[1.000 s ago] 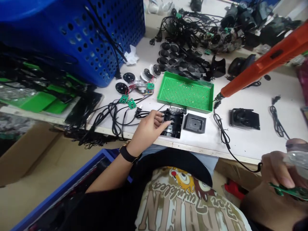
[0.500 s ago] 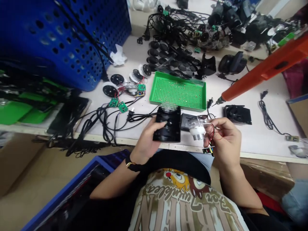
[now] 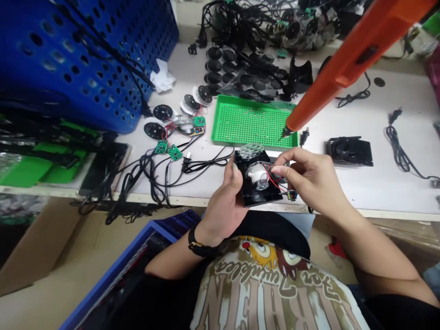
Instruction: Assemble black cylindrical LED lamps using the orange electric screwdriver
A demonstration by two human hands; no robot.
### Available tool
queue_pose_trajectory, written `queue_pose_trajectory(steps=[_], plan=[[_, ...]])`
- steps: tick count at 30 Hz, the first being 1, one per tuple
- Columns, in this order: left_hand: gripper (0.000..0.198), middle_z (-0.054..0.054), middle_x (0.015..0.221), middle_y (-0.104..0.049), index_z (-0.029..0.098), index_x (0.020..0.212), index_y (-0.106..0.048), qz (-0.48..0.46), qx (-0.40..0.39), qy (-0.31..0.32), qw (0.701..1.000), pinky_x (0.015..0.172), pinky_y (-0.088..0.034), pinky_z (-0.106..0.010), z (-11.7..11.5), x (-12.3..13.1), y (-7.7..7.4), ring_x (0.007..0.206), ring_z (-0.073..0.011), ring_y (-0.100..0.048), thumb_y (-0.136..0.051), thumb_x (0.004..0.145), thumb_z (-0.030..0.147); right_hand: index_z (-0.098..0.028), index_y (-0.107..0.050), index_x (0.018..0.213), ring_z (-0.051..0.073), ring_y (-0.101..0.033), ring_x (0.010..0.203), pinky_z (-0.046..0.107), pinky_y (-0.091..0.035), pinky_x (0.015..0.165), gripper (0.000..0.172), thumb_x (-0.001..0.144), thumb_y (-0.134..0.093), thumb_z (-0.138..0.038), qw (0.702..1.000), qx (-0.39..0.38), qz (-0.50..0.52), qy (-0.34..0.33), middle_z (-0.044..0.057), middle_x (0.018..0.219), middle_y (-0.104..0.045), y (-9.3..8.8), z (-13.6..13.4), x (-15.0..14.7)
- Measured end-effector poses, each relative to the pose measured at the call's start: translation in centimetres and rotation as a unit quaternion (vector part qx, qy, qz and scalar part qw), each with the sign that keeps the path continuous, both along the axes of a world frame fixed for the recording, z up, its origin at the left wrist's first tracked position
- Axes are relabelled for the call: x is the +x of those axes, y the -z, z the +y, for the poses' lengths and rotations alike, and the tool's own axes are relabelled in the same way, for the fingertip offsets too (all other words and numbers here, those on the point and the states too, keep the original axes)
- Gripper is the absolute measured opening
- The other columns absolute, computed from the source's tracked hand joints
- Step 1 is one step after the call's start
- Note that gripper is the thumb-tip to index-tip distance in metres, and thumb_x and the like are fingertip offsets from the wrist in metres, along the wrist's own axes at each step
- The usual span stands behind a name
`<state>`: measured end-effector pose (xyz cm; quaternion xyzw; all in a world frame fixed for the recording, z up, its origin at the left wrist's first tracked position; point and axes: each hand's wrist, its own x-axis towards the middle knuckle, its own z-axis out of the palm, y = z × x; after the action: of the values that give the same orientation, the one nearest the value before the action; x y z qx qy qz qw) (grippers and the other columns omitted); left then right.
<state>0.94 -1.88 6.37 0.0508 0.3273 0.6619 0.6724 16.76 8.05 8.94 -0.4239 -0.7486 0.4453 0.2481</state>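
A black plastic housing [image 3: 248, 198] with a clear ribbed dome at its far end rests in my left hand [image 3: 225, 206], the thumb along its left side. Over the housing's open face sits a white and silver motor assembly [image 3: 258, 176], whose exact seating I cannot tell. My right hand [image 3: 305, 178] pinches the assembly's edge between thumb and forefinger. Red wires run from it to a small circuit board [image 3: 291, 195] hanging beneath my right fingers. An orange electric screwdriver [image 3: 343, 73] slants in from the upper right, its tip above the green tray.
A green perforated tray [image 3: 220, 121] holds small screws. Wired boards [image 3: 175, 152] and black cables [image 3: 146, 169] lie left, near a blue crate [image 3: 103, 68]. Black round parts [image 3: 227, 68] are behind the tray. Another black housing [image 3: 349, 151] and a coiled cable [image 3: 395, 146] sit right.
My right hand has brought the motor assembly left, over the housing. My left hand has turned and shifted the housing slightly right. The screwdriver appears farther left, over the tray.
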Motion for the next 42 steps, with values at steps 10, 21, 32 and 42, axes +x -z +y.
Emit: queue_pose_trajectory(steps=[10,21,32,42], plan=[[0.038,-0.004,0.141,-0.070,0.030,0.137,-0.064,0.114,-0.036,0.015,0.993,0.120,-0.049,-0.049,-0.1,-0.4,-0.5,0.147,-0.0282,-0.055,-0.061,0.104,0.046,-0.018,-0.068,0.082,0.008,-0.046,0.055,0.026,-0.034,0.060,0.013,0.092,-0.072,-0.026,0.997,0.026,-0.016,-0.068,-0.005,0.061,-0.060,-0.5,0.9,-0.9],[0.045,-0.007,0.128,-0.077,0.023,0.127,-0.073,0.120,-0.078,0.043,0.989,0.119,-0.050,-0.050,0.1,-1.1,-0.9,0.146,-0.0311,-0.056,-0.048,0.107,0.055,-0.018,-0.069,0.079,0.010,-0.049,0.062,0.028,-0.033,0.068,0.013,0.091,-0.072,-0.020,0.989,0.048,-0.073,-0.121,-0.004,0.062,-0.058,-2.4,1.8,-1.9],[0.042,-0.005,0.132,-0.076,0.024,0.113,-0.077,0.130,-0.067,0.051,0.988,0.120,-0.051,-0.048,0.0,-1.7,-1.0,0.151,-0.0306,-0.050,-0.059,0.101,0.059,-0.019,-0.068,0.078,0.011,-0.050,0.064,0.028,-0.032,0.067,0.013,0.090,-0.071,-0.015,0.987,0.069,-0.082,-0.122,-0.003,0.064,-0.058,-3.0,1.9,-2.7],[0.048,-0.006,0.132,-0.076,0.023,0.114,-0.076,0.130,-0.085,0.053,0.986,0.122,-0.048,-0.049,-0.1,-1.7,-0.6,0.153,-0.0319,-0.048,-0.061,0.098,0.065,-0.019,-0.067,0.079,0.009,-0.045,0.057,0.028,-0.030,0.064,0.012,0.090,-0.071,-0.015,0.985,0.077,-0.085,-0.131,-0.006,0.058,-0.053,-2.6,1.8,-2.8]])
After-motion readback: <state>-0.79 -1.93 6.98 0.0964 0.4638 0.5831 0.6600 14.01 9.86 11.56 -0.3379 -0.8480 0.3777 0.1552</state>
